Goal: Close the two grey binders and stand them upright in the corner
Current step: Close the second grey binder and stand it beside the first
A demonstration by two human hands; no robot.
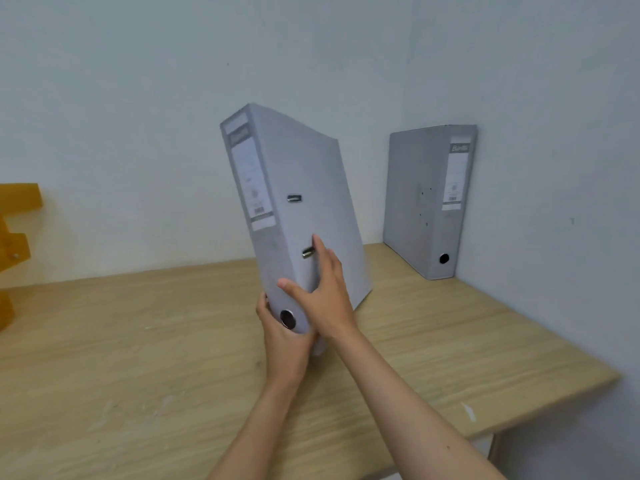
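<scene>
A closed grey binder (304,188) is held above the middle of the wooden table (138,341), tilted with its top leaning left and its labelled spine facing me. My left hand (282,341) grips its lower end from beneath, near the round spine hole. My right hand (320,292) lies flat against its right cover, fingers spread, by a metal clip. A second closed grey binder (427,202) stands upright in the far right corner, against the right wall.
An orange wooden object (14,237) stands at the table's left edge against the wall. The table's right edge and front right corner (613,375) are close to the right wall. Pale walls meet behind the standing binder.
</scene>
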